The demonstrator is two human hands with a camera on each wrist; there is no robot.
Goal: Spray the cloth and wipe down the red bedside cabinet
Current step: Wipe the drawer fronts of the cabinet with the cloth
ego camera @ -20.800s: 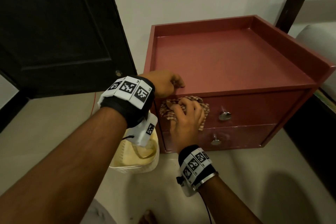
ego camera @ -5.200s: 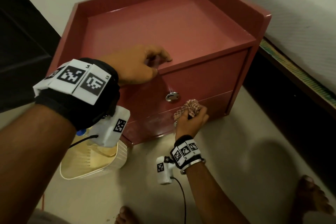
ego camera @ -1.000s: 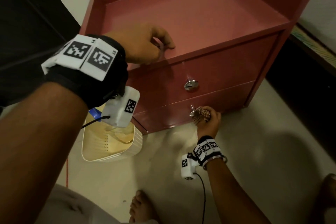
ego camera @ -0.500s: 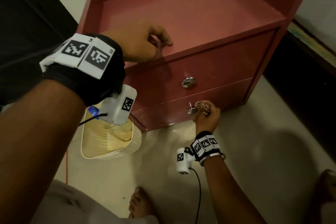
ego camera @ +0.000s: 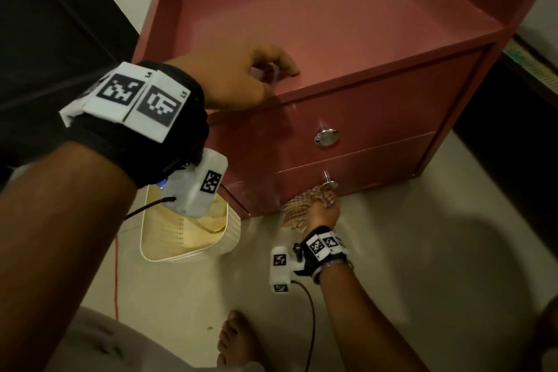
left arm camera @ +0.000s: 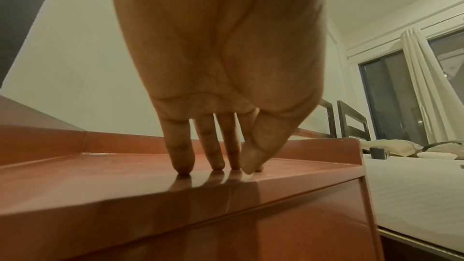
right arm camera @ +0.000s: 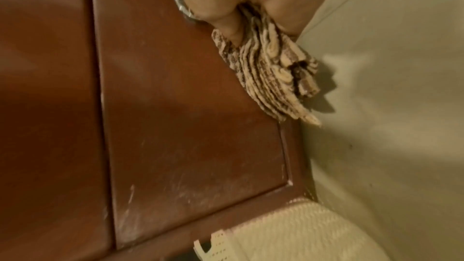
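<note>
The red bedside cabinet (ego camera: 347, 18) stands on the floor with two drawers, each with a metal knob (ego camera: 326, 137). My right hand (ego camera: 321, 214) grips a bunched checked cloth (ego camera: 305, 205) against the bottom edge of the lower drawer, just below its knob (ego camera: 329, 184). In the right wrist view the cloth (right arm camera: 271, 70) hangs from my fingers over the lower drawer front (right arm camera: 191, 126). My left hand (ego camera: 241, 78) rests near the front edge of the cabinet top, fingertips (left arm camera: 183, 168) down on the glossy surface (left arm camera: 100, 182), holding nothing. No spray bottle is in view.
A cream perforated bin (ego camera: 187, 235) stands on the floor left of the cabinet, also seen in the right wrist view (right arm camera: 301, 235). A dark door (ego camera: 54, 24) is at the left. A mattress (left arm camera: 414, 186) lies right of the cabinet. My bare foot (ego camera: 238, 338) is below.
My right hand has moved the cloth down from beside the lower knob to the drawer's bottom edge. The left hand has stayed on the cabinet top.
</note>
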